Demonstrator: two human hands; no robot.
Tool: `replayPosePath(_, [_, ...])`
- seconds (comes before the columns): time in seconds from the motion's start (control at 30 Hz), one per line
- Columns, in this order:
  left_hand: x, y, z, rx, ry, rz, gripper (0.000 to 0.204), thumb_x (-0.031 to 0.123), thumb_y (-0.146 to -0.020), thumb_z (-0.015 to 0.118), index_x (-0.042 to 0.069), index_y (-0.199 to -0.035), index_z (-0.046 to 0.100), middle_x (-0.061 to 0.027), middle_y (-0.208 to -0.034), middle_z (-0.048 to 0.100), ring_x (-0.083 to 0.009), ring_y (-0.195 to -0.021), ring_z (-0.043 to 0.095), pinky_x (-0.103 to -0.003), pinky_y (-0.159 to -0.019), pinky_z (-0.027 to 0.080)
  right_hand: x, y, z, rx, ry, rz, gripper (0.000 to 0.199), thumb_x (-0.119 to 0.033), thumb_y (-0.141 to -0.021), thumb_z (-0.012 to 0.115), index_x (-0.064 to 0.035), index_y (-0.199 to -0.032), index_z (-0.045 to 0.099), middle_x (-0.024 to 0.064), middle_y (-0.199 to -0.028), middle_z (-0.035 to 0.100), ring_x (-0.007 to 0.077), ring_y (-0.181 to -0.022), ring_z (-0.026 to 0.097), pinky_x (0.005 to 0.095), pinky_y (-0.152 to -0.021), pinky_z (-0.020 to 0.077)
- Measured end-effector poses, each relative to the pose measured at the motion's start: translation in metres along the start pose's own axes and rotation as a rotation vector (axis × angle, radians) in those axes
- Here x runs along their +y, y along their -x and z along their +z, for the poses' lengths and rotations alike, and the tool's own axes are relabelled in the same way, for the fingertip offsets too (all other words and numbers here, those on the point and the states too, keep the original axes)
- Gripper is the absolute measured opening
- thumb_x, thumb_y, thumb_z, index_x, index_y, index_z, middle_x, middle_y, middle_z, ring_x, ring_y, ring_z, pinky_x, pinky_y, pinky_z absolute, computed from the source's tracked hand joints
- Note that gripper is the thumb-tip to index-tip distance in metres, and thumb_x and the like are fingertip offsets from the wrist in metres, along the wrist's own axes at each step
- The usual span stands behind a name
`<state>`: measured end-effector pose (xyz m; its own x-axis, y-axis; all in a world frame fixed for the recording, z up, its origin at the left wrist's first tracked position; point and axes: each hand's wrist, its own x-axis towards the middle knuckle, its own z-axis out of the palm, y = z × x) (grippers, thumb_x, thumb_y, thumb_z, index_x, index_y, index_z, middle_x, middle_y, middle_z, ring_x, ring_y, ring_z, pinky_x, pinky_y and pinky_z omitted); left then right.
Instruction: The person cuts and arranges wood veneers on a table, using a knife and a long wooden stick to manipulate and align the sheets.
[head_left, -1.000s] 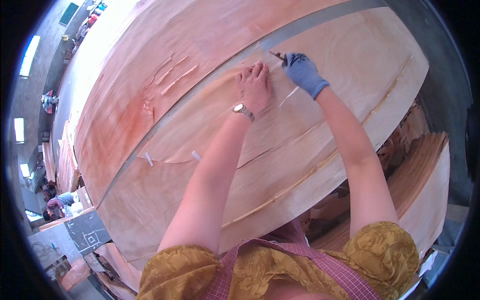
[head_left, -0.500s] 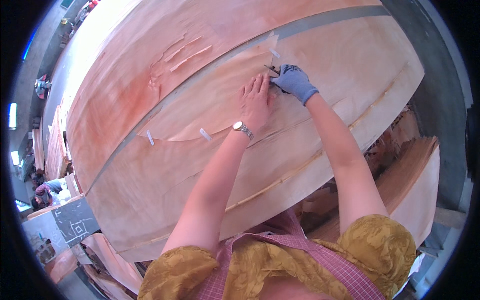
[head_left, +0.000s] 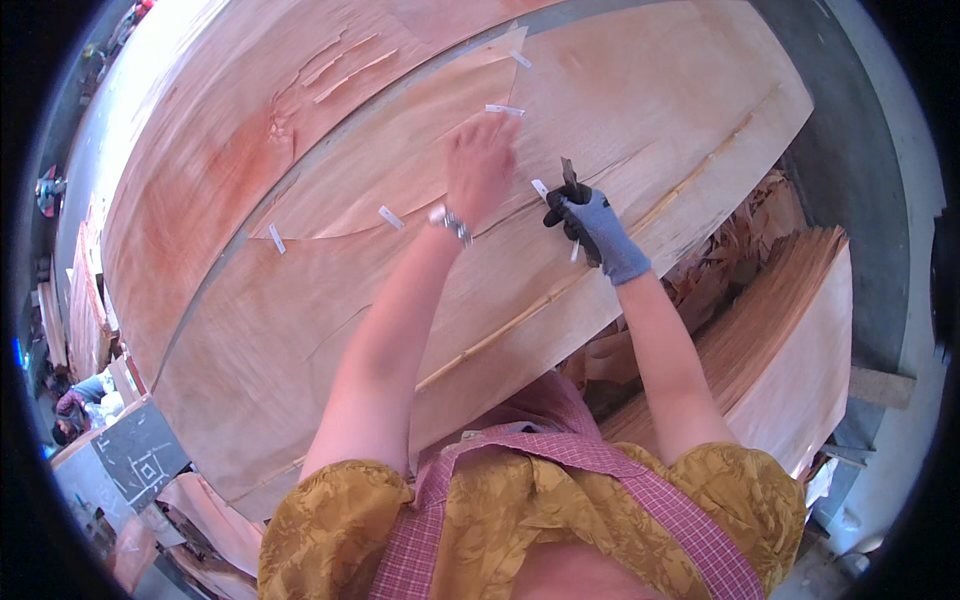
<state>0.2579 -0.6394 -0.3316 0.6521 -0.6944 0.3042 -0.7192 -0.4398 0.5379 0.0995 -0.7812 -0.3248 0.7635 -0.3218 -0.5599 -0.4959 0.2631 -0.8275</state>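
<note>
Veneer sheet (head_left: 620, 90) under both hands, seam running left-right; left hand (head_left: 480, 165) flat, spread on it, beside gloved right hand (head_left: 590, 225) gripping dark tool (head_left: 570, 180), tape strip (head_left: 540, 188) between.

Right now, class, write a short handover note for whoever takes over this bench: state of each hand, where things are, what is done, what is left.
Left hand: bare, flat on the veneer sheet, pressing beside the split.
Right hand: grey glove, gripping a small dark tool by the split.
Done: several white tape strips already cross the seams.
Left: the split running down past the right hand shows no strips yet.
Veneer stack sits on the right.
</note>
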Motion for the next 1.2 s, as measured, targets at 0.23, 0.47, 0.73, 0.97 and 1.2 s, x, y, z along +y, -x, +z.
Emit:
replayPosePath(0.23, [0.041, 0.069, 0.005, -0.06, -0.139, 0.061, 0.046, 0.027, -0.081, 0.069, 0.019, -0.126, 0.061, -0.0016, -0.137, 0.053, -0.0263, -0.133, 0.041, -0.047, -0.11, 0.024, 0.006, 0.021, 0.009, 0.144, 0.027, 0.013, 0.017, -0.021, -0.087, 0.071, -0.0067, -0.087, 0.062, 0.0049, -0.069, 0.066, 0.008, -0.048, 0.054, 0.022, -0.043, 0.0398])
replayPosePath(0.47, [0.05, 0.092, 0.02, -0.064, -0.156, 0.121, 0.051, 0.028, -0.081, 0.069, 0.016, -0.129, 0.058, -0.0026, -0.14, 0.051, -0.0251, -0.133, 0.041, -0.049, -0.11, 0.026, 0.02, 0.02, 0.001, 0.119, -0.002, -0.016, 0.017, -0.021, -0.086, 0.072, -0.0076, -0.087, 0.063, 0.0002, -0.069, 0.064, 0.0068, -0.051, 0.057, 0.0206, -0.043, 0.041])
replayPosePath(0.73, [0.062, 0.101, 0.018, -0.139, -0.147, 0.094, 0.058, 0.034, -0.083, 0.066, 0.018, -0.136, 0.051, -0.0055, -0.145, 0.046, -0.0295, -0.135, 0.039, -0.052, -0.109, 0.027, 0.024, 0.029, -0.024, 0.346, 1.223, -0.564, 0.018, -0.021, -0.09, 0.057, -0.0035, -0.089, 0.053, 0.0225, -0.075, 0.064, 0.0421, -0.071, 0.062, 0.0513, -0.064, 0.0494])
replayPosePath(0.97, [0.036, 0.125, -0.031, -0.061, -0.02, -0.053, 0.056, 0.024, -0.085, 0.064, 0.015, -0.138, 0.049, -0.0101, -0.142, 0.048, -0.0294, -0.135, 0.039, -0.047, -0.111, 0.029, -0.002, 0.062, 0.009, 0.041, 0.099, -0.132, 0.019, -0.01, -0.091, 0.059, -0.0041, -0.109, 0.061, 0.0049, -0.074, 0.067, 0.004, -0.051, 0.048, 0.0191, -0.046, 0.0384])
replayPosePath(1.2, [-0.016, 0.256, -0.103, 0.158, -0.103, -0.354, 0.058, 0.014, -0.087, 0.059, 0.008, -0.143, 0.043, -0.0154, -0.145, 0.044, -0.0312, -0.13, 0.046, -0.047, -0.109, 0.032, 0.032, 0.066, 0.146, -0.221, -0.215, 0.04, 0.012, -0.019, -0.088, 0.07, -0.0084, -0.093, 0.065, 0.0054, -0.069, 0.067, 0.0028, -0.043, 0.043, 0.0189, -0.039, 0.0325])
